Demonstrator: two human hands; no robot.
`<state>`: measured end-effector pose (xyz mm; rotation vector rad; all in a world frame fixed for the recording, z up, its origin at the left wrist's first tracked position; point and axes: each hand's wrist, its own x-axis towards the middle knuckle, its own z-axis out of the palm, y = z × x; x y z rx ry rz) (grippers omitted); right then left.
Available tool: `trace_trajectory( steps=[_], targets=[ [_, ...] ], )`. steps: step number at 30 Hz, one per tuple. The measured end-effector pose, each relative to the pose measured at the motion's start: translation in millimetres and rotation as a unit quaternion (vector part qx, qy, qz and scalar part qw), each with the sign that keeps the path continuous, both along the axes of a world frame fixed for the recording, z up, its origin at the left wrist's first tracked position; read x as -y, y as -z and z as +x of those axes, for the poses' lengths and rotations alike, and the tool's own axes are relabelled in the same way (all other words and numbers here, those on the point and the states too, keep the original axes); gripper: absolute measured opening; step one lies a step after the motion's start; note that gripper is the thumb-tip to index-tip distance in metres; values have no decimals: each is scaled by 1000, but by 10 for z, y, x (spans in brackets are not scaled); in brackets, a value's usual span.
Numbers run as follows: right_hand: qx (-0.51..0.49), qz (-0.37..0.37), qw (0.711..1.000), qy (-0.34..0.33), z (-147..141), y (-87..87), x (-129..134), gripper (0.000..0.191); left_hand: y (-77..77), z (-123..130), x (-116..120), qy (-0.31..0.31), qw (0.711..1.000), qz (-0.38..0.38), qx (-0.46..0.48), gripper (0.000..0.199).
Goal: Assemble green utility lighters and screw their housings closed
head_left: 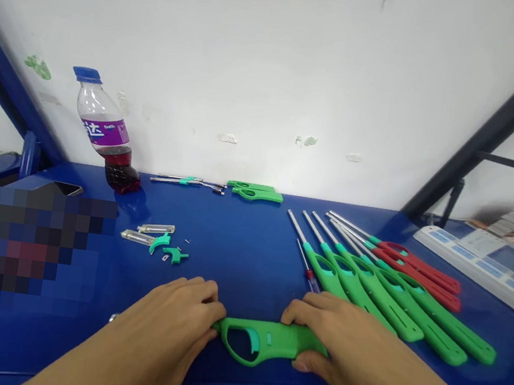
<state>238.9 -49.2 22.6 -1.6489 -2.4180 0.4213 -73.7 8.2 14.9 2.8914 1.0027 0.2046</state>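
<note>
A green lighter body (282,341) with a teal trigger lies sideways between my hands near the table's front edge. My left hand (184,315) is closed on its narrow left end, by the loop. On the wide right end, my right hand (328,331) grips with thumb below and fingers above. Just beyond my right hand, several green lighters (386,291) with metal tubes lie fanned out, beside red lighters (422,268). A screwdriver (309,272) lies left of them. Clear fuel tubes (140,238) and loose teal triggers (176,255) lie beyond my left hand.
A bottle (108,135) of dark drink stands at the back left. Green shell pieces (257,194) and metal rods (176,180) lie along the wall. A white power strip (479,266) is at the right. A phone (68,189) lies at the left, beside a blurred-out area.
</note>
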Motion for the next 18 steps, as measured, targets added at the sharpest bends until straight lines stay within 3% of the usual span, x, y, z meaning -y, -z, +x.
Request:
trace_trajectory(
  steps=[10,18],
  targets=[
    [-9,8,1000,5,-17,-26,47,45,-103,93,40,-3,1000,3,-6,34],
    [-7,3,1000,27,-40,-4,25,49,-78,70,-15,-28,996,-85,17,35]
  ],
)
